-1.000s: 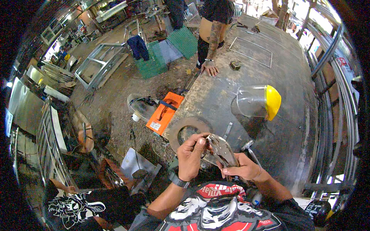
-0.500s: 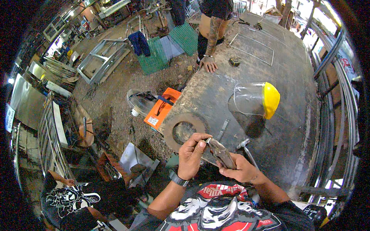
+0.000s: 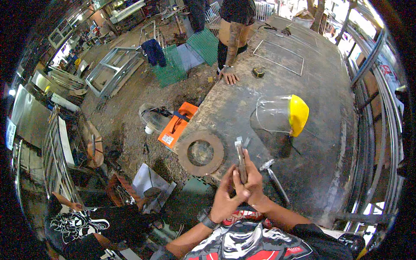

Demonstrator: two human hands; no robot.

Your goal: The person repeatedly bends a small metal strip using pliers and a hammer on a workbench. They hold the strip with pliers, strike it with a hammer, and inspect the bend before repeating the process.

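Both of my hands are together in front of my chest, closed round a worn grey-brown, pliers-like metal tool (image 3: 241, 161). Its silvery head points up and away from me. My right hand (image 3: 255, 184) wraps the body, with one finger stretched along it. My left hand (image 3: 229, 196) grips low on the tool, its thumb against the right hand, and fingers hide the lower end. Just right of them a hammer (image 3: 277, 184) lies on the dark worktable (image 3: 320, 173). To the left lies a flat rusty metal ring (image 3: 185, 157). A small flat metal piece (image 3: 247, 142) sits behind the tool's head.
Farther back are a yellow face shield (image 3: 299, 116) with clear visor, a tape measure (image 3: 258, 72) and a thin rectangular frame (image 3: 278, 57). A co-worker's hand (image 3: 229, 77) rests on the table's left edge. Beyond that edge stand an orange case-like object (image 3: 178, 125) and a fan (image 3: 151, 116). Another person (image 3: 82, 223) sits lower left.
The tool has turned from slanting across between my hands to pointing upright. My left hand has dropped from its far end to beside my right hand, uncovering the rusty ring and hammer more.
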